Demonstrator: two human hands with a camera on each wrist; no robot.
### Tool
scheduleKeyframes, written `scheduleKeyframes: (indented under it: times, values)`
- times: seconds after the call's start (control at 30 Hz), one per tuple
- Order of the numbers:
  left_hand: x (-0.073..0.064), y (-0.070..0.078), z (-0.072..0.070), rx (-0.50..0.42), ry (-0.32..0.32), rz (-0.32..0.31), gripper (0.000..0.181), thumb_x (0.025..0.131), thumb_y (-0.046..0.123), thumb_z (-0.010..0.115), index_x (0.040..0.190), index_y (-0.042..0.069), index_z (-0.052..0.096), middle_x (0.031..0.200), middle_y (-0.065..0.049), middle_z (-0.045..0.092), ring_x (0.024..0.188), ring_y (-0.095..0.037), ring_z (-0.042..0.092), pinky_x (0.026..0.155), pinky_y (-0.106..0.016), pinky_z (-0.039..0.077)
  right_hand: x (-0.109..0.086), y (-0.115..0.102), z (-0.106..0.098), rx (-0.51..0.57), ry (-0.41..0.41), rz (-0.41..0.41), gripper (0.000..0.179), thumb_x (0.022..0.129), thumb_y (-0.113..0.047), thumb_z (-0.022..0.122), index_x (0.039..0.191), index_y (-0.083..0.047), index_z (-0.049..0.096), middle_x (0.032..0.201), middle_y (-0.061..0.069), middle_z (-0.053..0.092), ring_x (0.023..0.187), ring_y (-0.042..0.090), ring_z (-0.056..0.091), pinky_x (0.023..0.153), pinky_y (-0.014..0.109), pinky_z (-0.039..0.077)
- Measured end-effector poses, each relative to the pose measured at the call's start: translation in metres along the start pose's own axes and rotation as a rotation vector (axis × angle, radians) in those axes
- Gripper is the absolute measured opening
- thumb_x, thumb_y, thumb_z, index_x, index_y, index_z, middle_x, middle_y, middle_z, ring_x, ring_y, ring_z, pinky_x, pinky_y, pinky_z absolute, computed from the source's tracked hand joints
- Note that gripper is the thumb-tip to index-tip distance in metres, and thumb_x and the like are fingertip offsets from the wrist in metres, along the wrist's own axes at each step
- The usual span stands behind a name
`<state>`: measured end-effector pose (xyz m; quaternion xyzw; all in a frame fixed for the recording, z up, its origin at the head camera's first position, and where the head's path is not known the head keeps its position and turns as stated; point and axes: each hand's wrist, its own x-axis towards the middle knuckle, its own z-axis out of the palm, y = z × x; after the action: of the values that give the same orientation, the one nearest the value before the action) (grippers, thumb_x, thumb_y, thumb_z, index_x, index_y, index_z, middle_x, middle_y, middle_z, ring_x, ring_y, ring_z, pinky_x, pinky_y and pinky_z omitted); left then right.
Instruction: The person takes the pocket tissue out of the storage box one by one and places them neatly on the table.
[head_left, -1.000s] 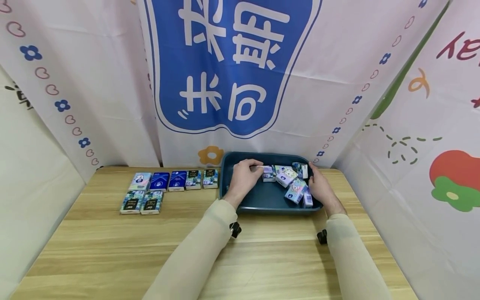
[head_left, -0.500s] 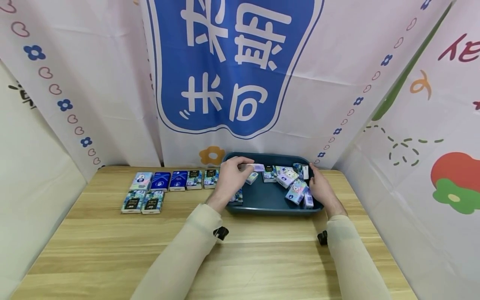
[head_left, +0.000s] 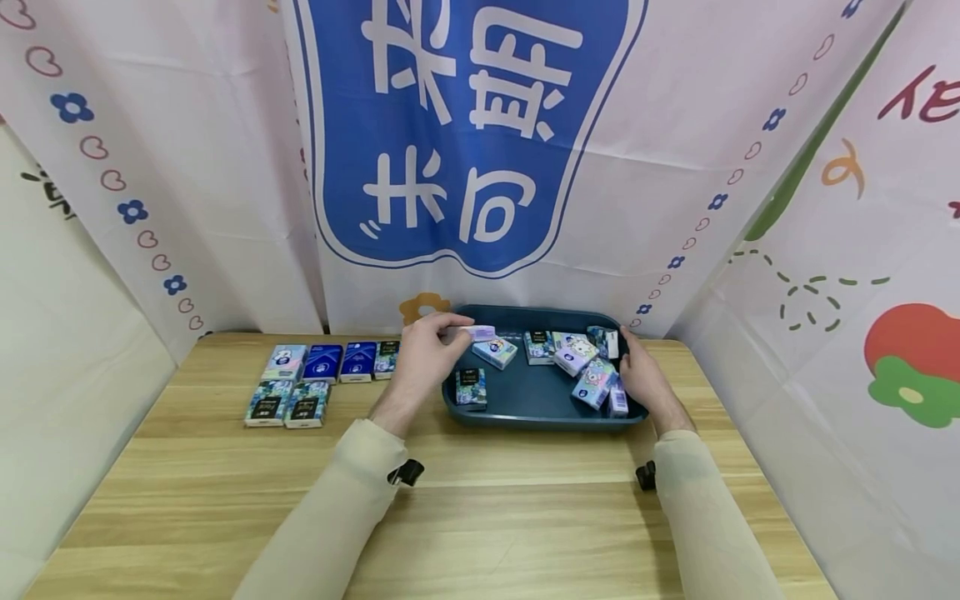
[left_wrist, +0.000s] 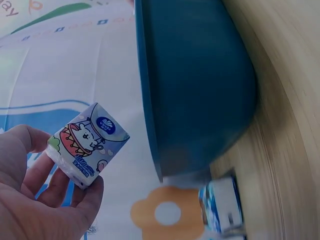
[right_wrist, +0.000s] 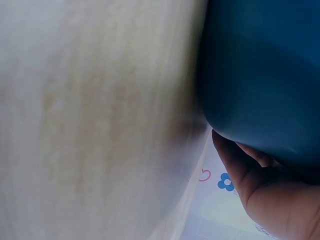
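My left hand (head_left: 429, 358) pinches a lilac tissue pack (left_wrist: 88, 145) with a cartoon animal on it, between thumb and fingertips. In the head view it is over the left end of the dark teal tray (head_left: 547, 421); the left wrist view shows the pack beside the tray's outer wall. At the tray's right end my right hand (head_left: 643, 379) grips the rim, its fingers against the outer wall in the right wrist view. Inside the tray lie several tissue packs: a dark floral pack (head_left: 471, 387) at left, a light blue pack (head_left: 495, 352) and a cluster at right.
On the wooden table (head_left: 525, 517), left of the tray, tissue packs stand in two rows, including a dark blue pack (head_left: 322, 363) and a floral pack (head_left: 306, 405) in the front row. A printed curtain (head_left: 660, 125) hangs right behind the tray.
My left hand has moved left across the tray with the lilac pack, uncovering the light blue and floral packs at the tray's left. The right hand stays at the rim.
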<state>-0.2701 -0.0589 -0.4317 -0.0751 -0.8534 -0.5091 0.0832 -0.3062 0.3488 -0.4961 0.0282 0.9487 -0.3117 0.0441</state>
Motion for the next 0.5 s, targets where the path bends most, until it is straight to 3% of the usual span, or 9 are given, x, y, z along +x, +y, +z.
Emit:
scheduleKeyframes:
  times: [0.23,0.5]
  values:
    - [-0.010,-0.009,-0.023,0.063,0.021,-0.008,0.029,0.111,0.020,0.073,0.134,0.011,0.088,0.145,-0.017,0.080,0.114,-0.034,0.073,0.105,-0.054,0.066,-0.001,-0.001,0.000,0.010,-0.002,0.006,0.070,0.121,-0.005,0.031,0.188,-0.001,0.009,0.193,0.034,0.014,0.179,0.057,0.022,0.148,0.069,0.021]
    - [-0.023,-0.023,-0.042,0.122,0.020,-0.048,0.027,0.113,0.021,0.073,0.134,0.013,0.087,0.142,-0.015,0.080,0.110,-0.032,0.071,0.092,-0.042,0.060,-0.002,-0.002,-0.001,0.008,-0.003,0.005,0.070,0.121,-0.005,0.032,0.187,-0.001,0.010,0.194,0.033,0.013,0.179,0.057,0.021,0.148,0.069,0.020]
